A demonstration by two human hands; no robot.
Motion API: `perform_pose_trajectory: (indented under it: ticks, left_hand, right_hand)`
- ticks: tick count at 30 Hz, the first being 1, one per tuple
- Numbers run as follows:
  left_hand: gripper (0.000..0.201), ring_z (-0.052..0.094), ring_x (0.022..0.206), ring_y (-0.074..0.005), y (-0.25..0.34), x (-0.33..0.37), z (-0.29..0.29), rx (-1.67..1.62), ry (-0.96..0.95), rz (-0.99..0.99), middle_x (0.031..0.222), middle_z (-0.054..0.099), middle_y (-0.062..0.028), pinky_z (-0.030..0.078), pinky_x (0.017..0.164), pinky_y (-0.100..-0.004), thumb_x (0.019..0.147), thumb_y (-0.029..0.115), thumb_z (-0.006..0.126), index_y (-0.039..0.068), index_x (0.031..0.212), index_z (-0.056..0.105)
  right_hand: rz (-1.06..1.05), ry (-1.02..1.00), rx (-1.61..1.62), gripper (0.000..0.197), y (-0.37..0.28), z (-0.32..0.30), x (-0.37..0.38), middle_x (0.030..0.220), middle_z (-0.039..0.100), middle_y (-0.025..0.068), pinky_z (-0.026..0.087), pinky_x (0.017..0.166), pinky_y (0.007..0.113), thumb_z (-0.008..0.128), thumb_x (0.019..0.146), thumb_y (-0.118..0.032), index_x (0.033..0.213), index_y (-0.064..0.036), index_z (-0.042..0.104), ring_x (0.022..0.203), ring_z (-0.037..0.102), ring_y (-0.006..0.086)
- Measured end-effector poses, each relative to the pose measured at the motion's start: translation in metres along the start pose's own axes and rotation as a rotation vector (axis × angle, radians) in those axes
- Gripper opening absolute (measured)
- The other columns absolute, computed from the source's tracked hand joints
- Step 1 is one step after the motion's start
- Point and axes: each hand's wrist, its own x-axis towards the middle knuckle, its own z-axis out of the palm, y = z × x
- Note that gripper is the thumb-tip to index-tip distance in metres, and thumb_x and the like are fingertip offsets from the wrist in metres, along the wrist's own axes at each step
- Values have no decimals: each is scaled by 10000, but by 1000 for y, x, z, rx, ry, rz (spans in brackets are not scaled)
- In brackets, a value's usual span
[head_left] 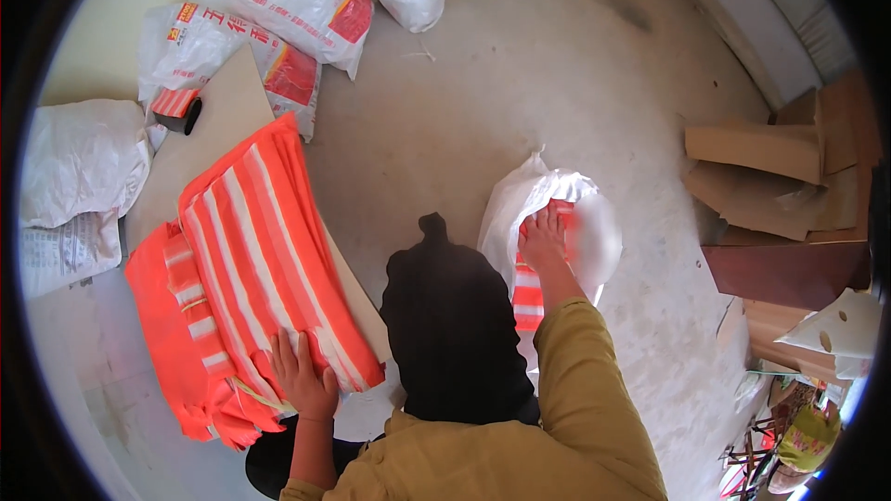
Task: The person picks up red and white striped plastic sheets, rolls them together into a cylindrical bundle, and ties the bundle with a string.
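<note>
My left hand lies with its fingers stretched out on the near edge of a stack of orange cloth with white stripes. The stack rests on a beige board; beside its left edge is a bunched strip of the same cloth. To the right, my right hand reaches into the mouth of a white sack. Its fingers are extended and press on folded striped orange cloth inside. Part of the sack's right side is blurred.
White printed sacks lie at the far left, near a small striped roll. At left stands another white sack. An open cardboard box is at the right. A black shape hides the middle of the floor.
</note>
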Motion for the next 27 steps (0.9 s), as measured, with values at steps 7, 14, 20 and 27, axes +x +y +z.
perform_pose_trajectory:
  ticks: [7, 14, 20, 27]
  left_hand:
    - [612, 297, 1431, -427, -2, -2, 1, 0, 8, 28, 1524, 362, -219, 210, 1152, -567, 895, 435, 454, 78, 1389, 506]
    - [612, 306, 1426, -430, -3, 0, 1, 13, 15, 29, 1525, 364, -216, 217, 1152, -559, 904, 447, 453, 82, 1392, 507]
    - [615, 299, 1430, -428, 1, 1, -1, 3, 23, 23, 1524, 365, -214, 214, 1156, -553, 873, 416, 483, 83, 1389, 510]
    - [618, 297, 1433, -421, 1, 1, -1, -5, 34, 20, 1523, 367, -210, 212, 1158, -548, 835, 364, 520, 86, 1387, 514]
  right_hand:
    - [-9, 1, -16, 525, 5, 6, 5, 1539, 321, 178, 192, 1185, 503, 553, 910, -329, 1369, -78, 515, 1467, 189, 383]
    - [89, 268, 529, 585, 8, -2, -30, 1483, 362, 229, 309, 1145, 464, 638, 872, -198, 1397, -30, 442, 1372, 342, 428]
    - [292, 244, 599, 645, 3, -1, -89, 1438, 399, 225, 355, 1120, 453, 658, 863, -168, 1443, -73, 393, 1346, 378, 423]
    - [408, 171, 632, 689, 2, 2, -88, 1393, 459, 213, 431, 1058, 450, 682, 835, -102, 1457, -100, 386, 1269, 487, 390]
